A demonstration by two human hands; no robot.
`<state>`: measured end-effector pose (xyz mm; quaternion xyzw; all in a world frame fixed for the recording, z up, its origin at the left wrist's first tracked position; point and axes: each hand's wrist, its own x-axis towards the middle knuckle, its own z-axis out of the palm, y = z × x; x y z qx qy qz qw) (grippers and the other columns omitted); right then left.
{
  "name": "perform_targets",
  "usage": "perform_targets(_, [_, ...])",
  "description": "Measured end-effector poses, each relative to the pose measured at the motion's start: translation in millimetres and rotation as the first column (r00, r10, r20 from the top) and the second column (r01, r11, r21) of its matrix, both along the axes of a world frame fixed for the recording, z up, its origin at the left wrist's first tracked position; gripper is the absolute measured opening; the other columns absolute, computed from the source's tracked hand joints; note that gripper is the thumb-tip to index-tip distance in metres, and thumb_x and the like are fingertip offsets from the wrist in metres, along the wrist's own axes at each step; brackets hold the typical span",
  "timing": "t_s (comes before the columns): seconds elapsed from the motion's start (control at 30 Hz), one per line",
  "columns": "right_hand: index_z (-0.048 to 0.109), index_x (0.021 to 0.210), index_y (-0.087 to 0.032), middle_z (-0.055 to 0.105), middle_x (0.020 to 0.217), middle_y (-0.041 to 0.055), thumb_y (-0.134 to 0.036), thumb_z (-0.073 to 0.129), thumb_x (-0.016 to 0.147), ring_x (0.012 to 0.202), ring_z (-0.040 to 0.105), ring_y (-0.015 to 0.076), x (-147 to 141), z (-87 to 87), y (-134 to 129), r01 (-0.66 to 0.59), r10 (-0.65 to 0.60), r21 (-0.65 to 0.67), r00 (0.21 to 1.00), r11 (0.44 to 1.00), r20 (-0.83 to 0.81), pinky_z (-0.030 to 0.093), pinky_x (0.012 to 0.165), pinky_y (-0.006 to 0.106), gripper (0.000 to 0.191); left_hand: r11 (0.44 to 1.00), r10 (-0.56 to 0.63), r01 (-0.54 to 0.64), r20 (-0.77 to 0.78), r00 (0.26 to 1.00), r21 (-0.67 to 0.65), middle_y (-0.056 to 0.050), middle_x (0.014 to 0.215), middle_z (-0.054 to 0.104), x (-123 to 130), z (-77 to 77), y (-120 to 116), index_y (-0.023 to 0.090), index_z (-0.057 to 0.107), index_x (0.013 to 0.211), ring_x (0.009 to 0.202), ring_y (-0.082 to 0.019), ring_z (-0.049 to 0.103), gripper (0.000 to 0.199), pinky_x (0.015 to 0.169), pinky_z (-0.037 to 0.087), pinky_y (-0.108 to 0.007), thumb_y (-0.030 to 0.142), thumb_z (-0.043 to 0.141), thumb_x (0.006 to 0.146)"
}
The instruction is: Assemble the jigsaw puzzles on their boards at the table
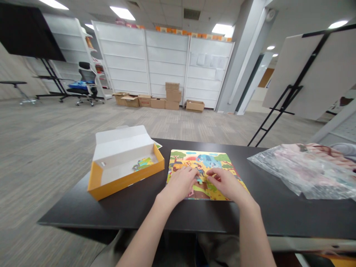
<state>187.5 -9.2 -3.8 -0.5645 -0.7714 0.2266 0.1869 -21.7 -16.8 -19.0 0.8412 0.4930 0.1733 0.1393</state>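
A colourful jigsaw puzzle (201,163) lies flat on the dark table (111,211), showing an elephant, trees and figures. My left hand (180,181) and my right hand (224,183) rest on its lower middle, fingertips close together. Whether either hand pinches a piece is hidden by the fingers. To the left stands an open yellow box (125,163) with a white inner flap raised. Several loose puzzle pieces (143,164) lie inside it, out of reach of both hands' current position.
A crumpled clear plastic bag (306,172) with a printed sheet inside lies on the table's right side. A white board on a black easel (303,70) stands beyond it. Cardboard boxes (158,100), white shelving and an office chair (86,85) stand far across the carpet.
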Motion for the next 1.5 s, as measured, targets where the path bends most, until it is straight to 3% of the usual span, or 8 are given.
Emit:
perform_targets(0.47, [0.072,0.101,-0.018,0.075,0.102,0.0094,-0.027,0.055,0.09,0.087,0.068,0.0233,3.2,-5.7,2.5,-0.012,0.012,-0.011,1.0,1.0,-0.008,0.052,0.082,0.036,0.022,0.987,0.033,0.047,0.485,0.874,-0.153,-0.003,0.098,0.067,-0.7,-7.2,4.3,0.02,0.062,0.092,0.083,-0.016,0.067,0.02,0.08,0.056,-0.03,0.005,0.054,0.08])
perform_targets(0.63, [0.071,0.099,-0.018,0.075,0.103,0.0091,-0.028,0.055,0.091,0.089,0.069,0.0233,4.6,-5.0,2.0,-0.008,0.008,-0.01,1.0,1.0,-0.003,0.052,0.083,0.036,0.021,0.983,0.087,0.036,0.627,0.774,-0.18,-0.004,0.094,0.07,-13.3,17.3,-0.6,0.018,0.065,0.087,0.082,-0.016,0.071,0.014,0.079,0.059,-0.03,0.01,0.056,0.081])
perform_targets(0.8, [0.071,0.1,-0.019,0.075,0.106,0.0094,-0.027,0.055,0.091,0.092,0.069,0.0237,3.2,-0.2,-0.9,0.007,-0.007,-0.014,1.0,1.0,0.027,0.051,0.085,0.036,0.02,0.958,0.279,-0.254,0.642,0.714,-0.134,-0.005,0.098,0.076,-79.1,58.7,-11.6,0.02,0.065,0.092,0.087,-0.02,0.075,0.013,0.082,0.06,-0.032,0.03,0.064,0.084])
perform_targets(0.9, [0.071,0.102,-0.018,0.075,0.107,0.0102,-0.028,0.055,0.092,0.091,0.069,0.0234,1.2,1.8,-1.7,0.003,-0.003,-0.012,1.0,1.0,0.022,0.052,0.085,0.036,0.022,0.8,0.532,-0.597,0.527,0.663,-0.057,-0.004,0.093,0.078,-125.9,67.1,-17.5,0.022,0.066,0.095,0.087,-0.023,0.075,0.017,0.084,0.059,-0.033,0.034,0.064,0.083])
perform_targets(1.0, [0.072,0.101,-0.018,0.076,0.105,0.0098,-0.027,0.055,0.091,0.09,0.069,0.0236,-0.3,2.1,-1.1,0.002,-0.002,-0.002,0.999,1.0,0.034,0.052,0.084,0.036,0.021,0.706,0.659,-0.707,0.392,0.642,-0.029,-0.002,0.087,0.078,-149.9,62.6,-20.7,0.023,0.067,0.091,0.085,-0.023,0.075,0.015,0.084,0.058,-0.033,0.033,0.065,0.081])
perform_targets(1.23, [0.073,0.097,-0.019,0.076,0.104,0.0101,-0.025,0.056,0.09,0.088,0.069,0.0233,3.5,-2.4,1.5,0.002,-0.003,0.021,0.999,1.0,0.035,0.052,0.083,0.037,0.019,0.729,0.669,-0.678,0.108,0.735,0.094,-0.011,0.113,0.073,-141.4,48.9,-18.1,0.019,0.066,0.106,0.103,-0.028,0.07,0.024,0.093,0.053,-0.04,0.027,0.054,0.088])
perform_targets(1.37, [0.072,0.099,-0.018,0.074,0.103,0.0107,-0.025,0.056,0.092,0.094,0.068,0.0245,-2.6,-4.3,5.1,-0.014,0.011,0.05,0.998,0.999,0.057,0.051,0.087,0.037,0.019,0.713,0.612,-0.654,0.229,0.757,0.255,-0.01,0.115,0.071,-123.0,57.9,-21.1,0.019,0.066,0.106,0.105,-0.026,0.068,0.023,0.094,0.052,-0.038,0.029,0.051,0.092])
perform_targets(1.5, [0.072,0.102,-0.016,0.071,0.11,0.0119,-0.022,0.057,0.093,0.106,0.064,0.0254,-24.1,-4.0,7.6,-0.083,0.07,0.116,0.992,0.99,0.104,0.046,0.098,0.038,0.018,0.911,0.349,-0.387,0.233,0.908,0.144,-0.005,0.1,0.075,-85.2,60.4,-21.1,0.02,0.067,0.105,0.092,-0.022,0.071,0.019,0.084,0.054,-0.032,0.025,0.052,0.094])
